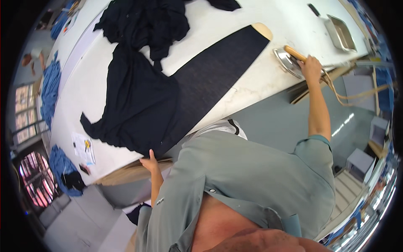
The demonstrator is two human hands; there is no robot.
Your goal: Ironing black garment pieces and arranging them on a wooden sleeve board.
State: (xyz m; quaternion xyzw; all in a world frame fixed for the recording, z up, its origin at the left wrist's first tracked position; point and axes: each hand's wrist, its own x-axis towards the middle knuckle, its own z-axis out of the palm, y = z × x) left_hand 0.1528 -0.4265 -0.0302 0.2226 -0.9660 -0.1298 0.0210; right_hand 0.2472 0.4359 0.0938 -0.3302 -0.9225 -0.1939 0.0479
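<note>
My right hand (310, 69) is closed around the wooden handle of a silver iron (289, 63), which sits near the table's edge at the right. A dark navy knit garment (140, 103) lies spread across the left and middle of the table. Part of it is stretched over a long flat board, whose pale rounded end (263, 31) shows past the cloth. At the garment's near edge is my left hand (152, 164), thumb up against the cloth and fingers apart from it; it grips nothing that I can see.
More dark garments (147, 21) are heaped at the far side of the white table (79, 96). A metal tray (341, 33) stands at the far right. The iron's tan cord (336, 92) loops off the right. Papers (84, 147) with a small yellow item lie at the left.
</note>
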